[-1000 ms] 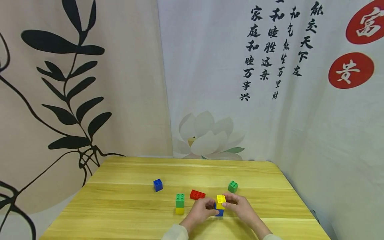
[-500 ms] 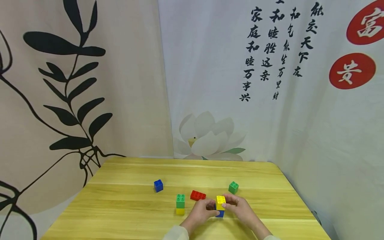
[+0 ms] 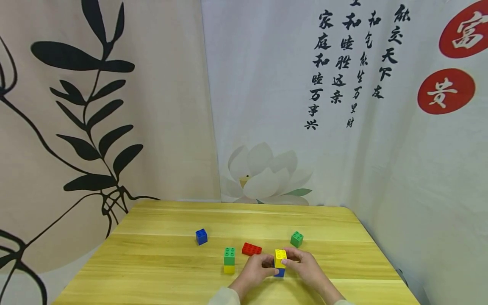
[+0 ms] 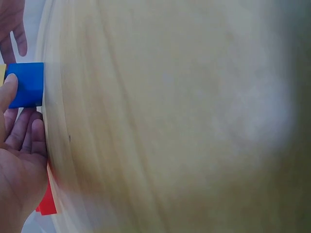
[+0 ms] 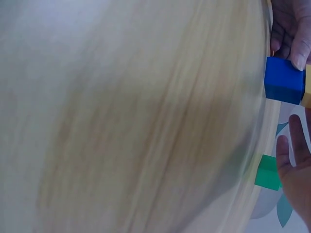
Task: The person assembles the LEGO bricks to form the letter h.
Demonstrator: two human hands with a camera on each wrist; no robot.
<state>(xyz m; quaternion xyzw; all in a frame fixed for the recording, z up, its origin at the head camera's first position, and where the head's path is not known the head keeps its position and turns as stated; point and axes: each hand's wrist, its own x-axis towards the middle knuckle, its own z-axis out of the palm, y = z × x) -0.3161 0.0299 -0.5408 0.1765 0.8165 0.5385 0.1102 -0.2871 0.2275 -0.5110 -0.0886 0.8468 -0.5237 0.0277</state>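
Note:
A yellow building brick (image 3: 280,258) sits stacked on a blue building brick (image 3: 280,272) near the table's front. From the left, my left hand (image 3: 254,270) grips the blue brick, its thumb pressed on the near face. My right hand (image 3: 306,266) pinches the yellow brick on its right side between thumb and fingers. Both wrist views show the blue brick (image 4: 26,85) large, with only a sliver of yellow brick (image 5: 308,86) at the frame's edge. The far faces of both bricks are hidden.
On the wooden table (image 3: 152,271), a green-over-yellow stack (image 3: 229,259) stands left of my hands. A red brick (image 3: 251,249) lies just beyond my left hand. Farther back are a blue brick (image 3: 201,237) at left and a green brick (image 3: 296,239) at right.

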